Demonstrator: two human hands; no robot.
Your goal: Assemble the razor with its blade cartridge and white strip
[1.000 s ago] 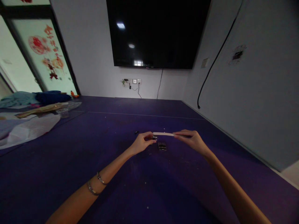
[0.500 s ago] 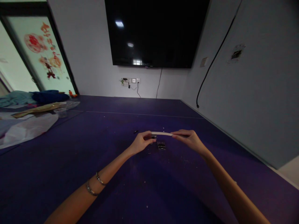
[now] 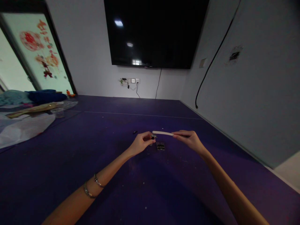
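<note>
My right hand (image 3: pixel 189 138) pinches one end of a thin, pale, slightly curved strip (image 3: pixel 162 133) that looks like an emery board. The strip's rounded free end points left, just above a small dark piece with shiny parts (image 3: pixel 153 137). That piece is gripped between the thumb and fingers of my left hand (image 3: pixel 141 143); its kind is too small to make out. On the purple surface (image 3: pixel 145 168) below lies a dark, square, board-like part (image 3: pixel 160 146), between my hands. A little black bit (image 3: pixel 135 132) rests beyond my left hand.
Clear plastic sheeting (image 3: pixel 28 129), a cardboard piece (image 3: pixel 35 110) and blue cloth (image 3: pixel 47 97) lie at the far left. A television (image 3: pixel 157 34) hangs on the back wall. A black cable (image 3: pixel 211 64) dangles along the right wall. Pale crumbs dot the purple surface.
The strip's left end has come away from my left fingers and now sits slightly higher, apart from them. Both hands stay nearly in place; the view has shifted slightly.
</note>
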